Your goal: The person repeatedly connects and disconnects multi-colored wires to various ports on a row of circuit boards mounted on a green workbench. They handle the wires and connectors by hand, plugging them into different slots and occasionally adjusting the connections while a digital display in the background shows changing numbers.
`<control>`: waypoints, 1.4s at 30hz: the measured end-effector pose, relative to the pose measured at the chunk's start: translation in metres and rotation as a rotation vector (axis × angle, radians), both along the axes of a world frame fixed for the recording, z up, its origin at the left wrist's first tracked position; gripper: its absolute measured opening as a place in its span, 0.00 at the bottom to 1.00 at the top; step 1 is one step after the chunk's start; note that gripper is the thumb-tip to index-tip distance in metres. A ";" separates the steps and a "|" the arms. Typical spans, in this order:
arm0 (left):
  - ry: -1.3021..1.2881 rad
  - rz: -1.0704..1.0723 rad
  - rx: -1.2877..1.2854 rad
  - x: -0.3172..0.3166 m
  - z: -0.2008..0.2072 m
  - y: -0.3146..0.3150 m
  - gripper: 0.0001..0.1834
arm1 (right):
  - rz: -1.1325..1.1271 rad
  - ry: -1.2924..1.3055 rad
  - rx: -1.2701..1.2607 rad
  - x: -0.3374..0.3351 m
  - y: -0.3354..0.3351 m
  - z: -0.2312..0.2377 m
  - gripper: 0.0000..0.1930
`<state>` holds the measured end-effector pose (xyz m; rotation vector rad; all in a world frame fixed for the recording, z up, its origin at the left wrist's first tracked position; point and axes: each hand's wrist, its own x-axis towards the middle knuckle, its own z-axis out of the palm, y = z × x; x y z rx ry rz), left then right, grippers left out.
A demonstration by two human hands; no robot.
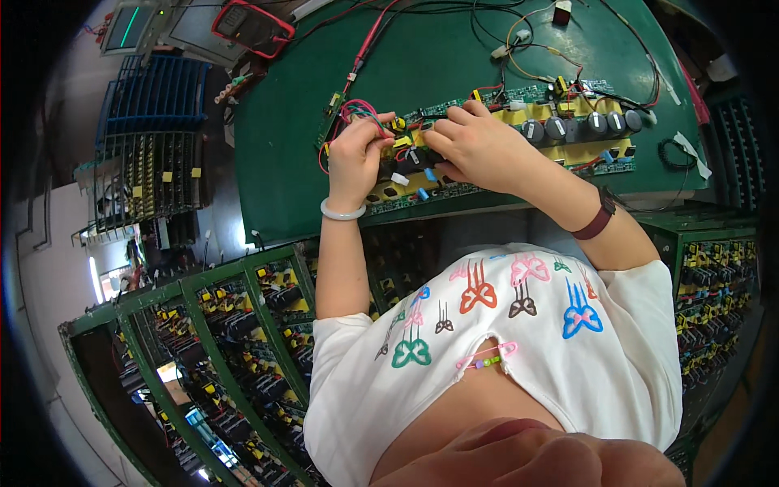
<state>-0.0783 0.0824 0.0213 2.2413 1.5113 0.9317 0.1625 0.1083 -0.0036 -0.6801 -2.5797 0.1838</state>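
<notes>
A long green circuit board (450, 193) lies across the near part of the green table, with yellow parts and a row of black round capacitors (555, 127) on it. At its left end my left hand (355, 156) has thumb and fingers pinched on thin pink and red wires (357, 108). These wires run to a small green board (331, 115) beside that hand. My right hand (479, 146) bends over the middle of the long board, fingers curled down among its parts. Whatever its fingertips hold is hidden.
A red multimeter (252, 28) stands at the table's far left, near a screen with a green line (130, 28). Cables and white connectors (499, 51) lie beyond the board. Green racks (191, 312) filled with circuit boards stand below the table's near edge. Blue racks (158, 93) are at left.
</notes>
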 end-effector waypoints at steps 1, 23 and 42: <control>-0.008 0.021 -0.031 0.001 0.001 -0.001 0.04 | -0.003 -0.005 -0.002 0.000 0.000 0.000 0.18; 0.016 0.564 0.095 -0.128 -0.009 -0.024 0.10 | -0.002 -0.054 -0.053 0.001 -0.001 0.011 0.19; -0.153 0.693 0.300 -0.102 -0.068 -0.051 0.07 | 0.015 -0.134 -0.101 -0.008 -0.003 0.026 0.19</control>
